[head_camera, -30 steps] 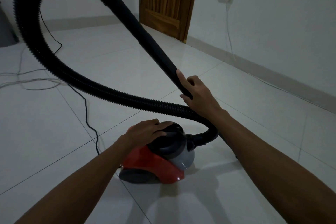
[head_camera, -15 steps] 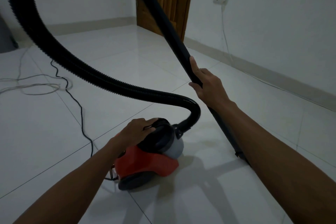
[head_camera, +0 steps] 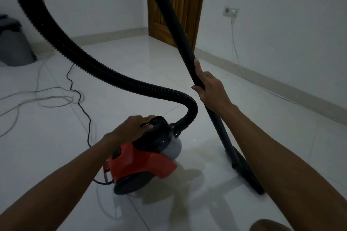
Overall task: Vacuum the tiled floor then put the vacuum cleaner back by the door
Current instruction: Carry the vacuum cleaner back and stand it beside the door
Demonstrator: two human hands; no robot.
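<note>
At far left I see a grey bin [head_camera: 15, 43] against the wall, with loose cables [head_camera: 47, 97] on the tiled floor [head_camera: 131, 62]. My left hand [head_camera: 131, 127] curls its fingers over the handle atop the red vacuum cleaner [head_camera: 142, 163], which sits on the floor. The ribbed hose [head_camera: 90, 65] loops overhead. My right hand [head_camera: 212, 88] wraps around the wand [head_camera: 180, 30]; the wooden door [head_camera: 184, 2] stands behind.

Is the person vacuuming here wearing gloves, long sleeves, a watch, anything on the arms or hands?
No. Both forearms are bare as far as the view shows, with no sleeves in sight. The left hand and right hand have no gloves, and no watch, ring or bracelet is visible.
</note>
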